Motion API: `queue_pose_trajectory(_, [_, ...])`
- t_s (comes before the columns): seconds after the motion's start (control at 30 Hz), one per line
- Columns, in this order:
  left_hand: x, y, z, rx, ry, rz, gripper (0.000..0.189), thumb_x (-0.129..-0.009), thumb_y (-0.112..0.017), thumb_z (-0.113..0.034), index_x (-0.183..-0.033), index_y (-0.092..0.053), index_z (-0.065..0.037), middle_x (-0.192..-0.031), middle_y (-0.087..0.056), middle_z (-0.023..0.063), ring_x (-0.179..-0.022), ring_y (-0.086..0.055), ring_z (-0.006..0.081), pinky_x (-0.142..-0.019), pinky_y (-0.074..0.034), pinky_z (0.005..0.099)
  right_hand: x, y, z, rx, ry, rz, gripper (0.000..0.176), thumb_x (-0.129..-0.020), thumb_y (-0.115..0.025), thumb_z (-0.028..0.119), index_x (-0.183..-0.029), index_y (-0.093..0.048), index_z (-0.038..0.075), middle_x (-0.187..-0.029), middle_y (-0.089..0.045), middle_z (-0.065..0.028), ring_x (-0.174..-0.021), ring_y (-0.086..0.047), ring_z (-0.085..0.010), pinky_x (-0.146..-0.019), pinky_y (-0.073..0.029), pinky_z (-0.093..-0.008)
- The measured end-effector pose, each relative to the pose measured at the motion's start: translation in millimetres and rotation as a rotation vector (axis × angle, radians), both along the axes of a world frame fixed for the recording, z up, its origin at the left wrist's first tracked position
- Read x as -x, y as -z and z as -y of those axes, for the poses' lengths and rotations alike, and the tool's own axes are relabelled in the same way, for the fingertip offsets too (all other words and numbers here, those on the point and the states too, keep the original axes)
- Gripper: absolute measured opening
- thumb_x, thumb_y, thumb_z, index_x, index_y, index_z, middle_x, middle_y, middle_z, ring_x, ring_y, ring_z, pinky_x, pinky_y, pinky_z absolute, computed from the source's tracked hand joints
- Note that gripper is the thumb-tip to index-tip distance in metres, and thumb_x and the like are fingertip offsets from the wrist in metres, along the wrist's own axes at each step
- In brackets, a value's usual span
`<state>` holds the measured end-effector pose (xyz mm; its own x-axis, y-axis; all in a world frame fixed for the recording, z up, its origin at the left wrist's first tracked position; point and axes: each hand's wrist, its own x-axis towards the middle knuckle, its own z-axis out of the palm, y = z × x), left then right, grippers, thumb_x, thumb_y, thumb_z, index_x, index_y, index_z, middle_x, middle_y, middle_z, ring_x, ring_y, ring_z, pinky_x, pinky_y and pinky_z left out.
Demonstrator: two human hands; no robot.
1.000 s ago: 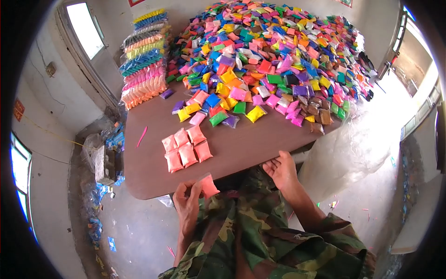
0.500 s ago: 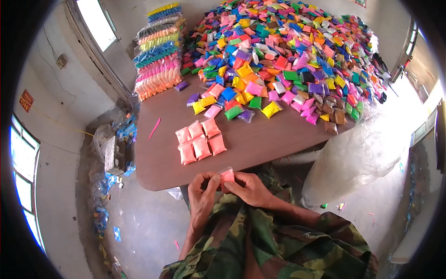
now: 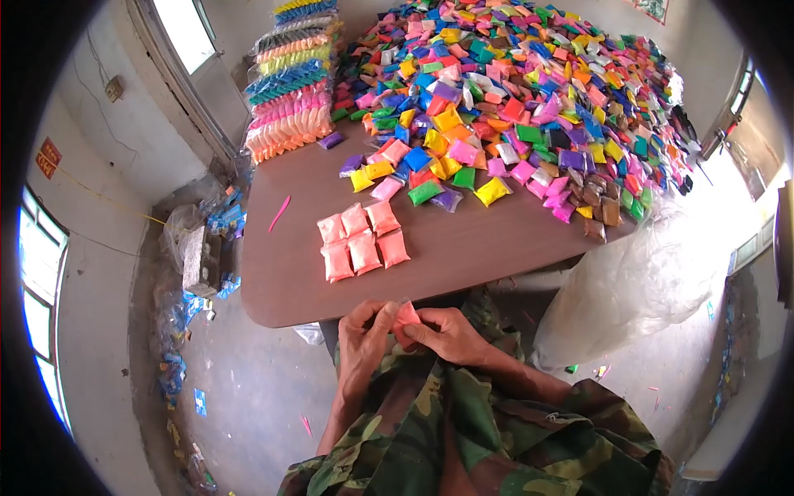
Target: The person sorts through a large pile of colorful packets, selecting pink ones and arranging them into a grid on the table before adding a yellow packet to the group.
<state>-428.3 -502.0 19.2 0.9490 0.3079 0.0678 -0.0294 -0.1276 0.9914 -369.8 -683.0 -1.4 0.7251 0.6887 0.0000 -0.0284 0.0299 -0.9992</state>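
Between my two hands, just off the table's near edge, is a small coral-pink packet point(image 3: 404, 318) in clear film. My left hand point(image 3: 365, 332) pinches its left side between thumb and fingers. On the other side my right hand point(image 3: 447, 334) grips it, thumb laid over the front. Beyond them on the brown table point(image 3: 463, 248) lie several matching coral-pink packets point(image 3: 362, 250), set side by side in two rows. A thin pink plastic strip point(image 3: 279, 213) rests to their left.
A large heap of small packets in many colours point(image 3: 513, 107) covers the table's far side. Stacked bags of packets sorted by colour point(image 3: 291, 91) stand at back left. A big clear plastic bag point(image 3: 612, 298) hangs at the right edge. Blue litter point(image 3: 198, 302) lies along the left wall.
The packet in my hands has turned a little, showing more of its pink face. Both hands keep hold of it. The whole view has shifted slightly.
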Motion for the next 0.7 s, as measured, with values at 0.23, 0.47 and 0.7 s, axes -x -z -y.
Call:
queue_pose_trajectory(0.23, [1.5,7.8,-14.2,-0.023,0.027,-0.013,0.024,-0.1,-0.071,-0.02,-0.099,-0.074,0.003,-0.078,-0.063,-0.0025,-0.072,-0.051,0.0052,-0.064,-0.043,0.0234,-3.4,1.0,2.8,0.046,0.093,0.062,0.036,-0.104,-0.065,0.034,-0.111,-0.073,0.0,-0.089,-0.071,0.0001,-0.081,-0.061,-0.0066,-0.074,-0.052,-0.0281])
queue_pose_trajectory(0.47, [-6.7,8.9,-35.9,0.092,-0.264,0.032,0.024,-0.101,-0.069,-0.021,-0.09,-0.07,0.0,-0.076,-0.065,0.0006,-0.067,-0.055,0.0074,-0.062,-0.045,0.0244,-16.3,10.9,8.2,0.04,0.161,-0.093,0.033,-0.103,-0.067,0.031,-0.11,-0.072,0.0,-0.086,-0.07,-0.0025,-0.077,-0.066,-0.0086,-0.071,-0.053,-0.0279])
queue_pose_trajectory(0.7, [-3.6,33.8,-35.7,0.079,-0.201,-0.053,0.027,-0.101,-0.069,-0.025,-0.088,-0.07,-0.001,-0.077,-0.066,0.0008,-0.067,-0.056,0.0079,-0.062,-0.045,0.0249,-99.2,14.8,-17.3,0.307,0.349,0.355,0.034,-0.1,-0.067,0.033,-0.098,-0.069,-0.001,-0.078,-0.068,-0.0046,-0.07,-0.065,-0.0094,-0.063,-0.054,-0.0265])
